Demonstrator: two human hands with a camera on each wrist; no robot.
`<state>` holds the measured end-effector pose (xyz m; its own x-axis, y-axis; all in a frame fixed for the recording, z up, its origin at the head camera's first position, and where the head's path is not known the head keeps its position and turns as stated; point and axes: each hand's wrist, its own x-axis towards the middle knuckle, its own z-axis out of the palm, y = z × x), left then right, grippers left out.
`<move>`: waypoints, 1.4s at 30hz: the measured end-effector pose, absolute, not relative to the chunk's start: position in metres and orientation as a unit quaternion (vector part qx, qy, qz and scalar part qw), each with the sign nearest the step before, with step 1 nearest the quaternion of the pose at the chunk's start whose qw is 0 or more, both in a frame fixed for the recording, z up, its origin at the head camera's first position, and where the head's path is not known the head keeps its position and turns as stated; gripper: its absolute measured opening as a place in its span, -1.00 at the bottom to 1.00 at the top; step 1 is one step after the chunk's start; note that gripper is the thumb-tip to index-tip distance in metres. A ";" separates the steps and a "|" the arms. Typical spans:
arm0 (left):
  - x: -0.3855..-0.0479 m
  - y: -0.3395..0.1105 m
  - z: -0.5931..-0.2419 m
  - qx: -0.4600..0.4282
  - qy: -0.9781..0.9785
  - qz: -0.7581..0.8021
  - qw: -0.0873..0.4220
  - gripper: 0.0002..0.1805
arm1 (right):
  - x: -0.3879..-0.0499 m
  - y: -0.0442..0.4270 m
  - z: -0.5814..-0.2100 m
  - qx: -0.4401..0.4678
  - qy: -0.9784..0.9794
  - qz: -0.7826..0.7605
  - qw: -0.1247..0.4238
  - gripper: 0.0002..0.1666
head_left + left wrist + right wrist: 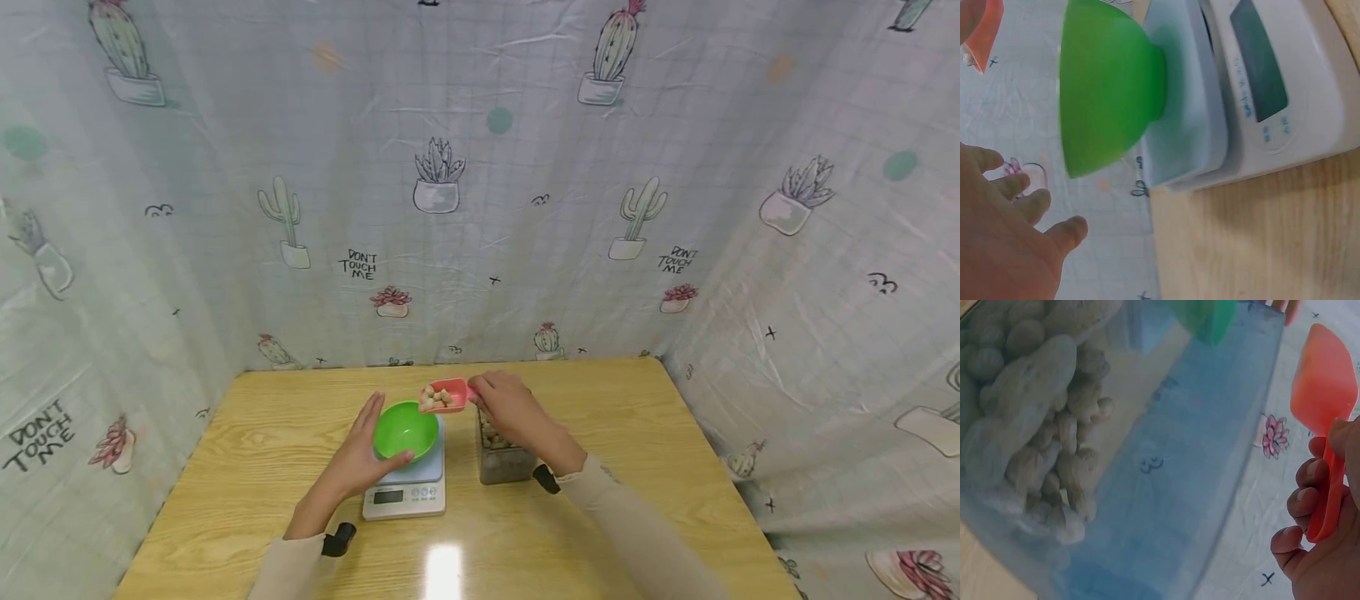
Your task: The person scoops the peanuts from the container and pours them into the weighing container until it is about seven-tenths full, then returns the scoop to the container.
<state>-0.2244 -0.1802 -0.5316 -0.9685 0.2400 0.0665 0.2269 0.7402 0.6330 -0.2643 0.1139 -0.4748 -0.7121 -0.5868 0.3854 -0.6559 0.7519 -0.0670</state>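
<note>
"Red plastic scoop (458, 394) with pale, knobbly pieces (430, 401): where?"

"Raised near the round green bowl (405, 433), its handle (1333, 487) gripped by the curled fingers of the right hand (513, 408)."

"Left hand (358, 458)?"

"Fingers apart beside that bowl, which stands on the white, blue-topped digital scale (411, 503)."

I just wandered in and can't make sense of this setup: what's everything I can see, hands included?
Table: one, yellowish wood, before the person
Scale: one, white, on the table
Bowl: one, green, on the scale
Container: one, see-through, right of the scale
Scoop: one, red, raised near the bowl
Peanut-like pieces: many, beige, in scoop and container
Patterned sheeting: count unclear, pale grey, around the table
Sleeves: two, cream, on the arms
Wrist devices: two, black, at the wrists
Left hand: one, bare, beside the bowl
Right hand: one, bare, gripping the scoop
</note>
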 end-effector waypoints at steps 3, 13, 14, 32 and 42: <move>-0.229 -0.183 -0.540 0.117 0.922 0.367 0.034 0.29 | -0.265 0.108 -0.478 0.327 -0.928 0.082 0.158 -0.72; -0.239 -0.187 -0.560 0.102 0.902 0.413 0.073 0.32 | -0.262 0.093 -0.483 0.321 -0.938 0.042 0.121 -0.77; -0.239 -0.188 -0.562 0.100 0.901 0.416 0.074 0.32 | -0.262 0.092 -0.483 0.321 -0.939 0.037 0.120 -0.77; -0.239 -0.188 -0.572 0.088 0.907 0.403 0.083 0.32 | -0.262 0.076 -0.482 0.331 -0.940 -0.024 0.086 -0.77; -0.240 -0.188 -0.573 0.085 0.903 0.411 0.091 0.32 | -0.266 0.068 -0.467 0.359 -0.920 -0.093 0.124 -0.78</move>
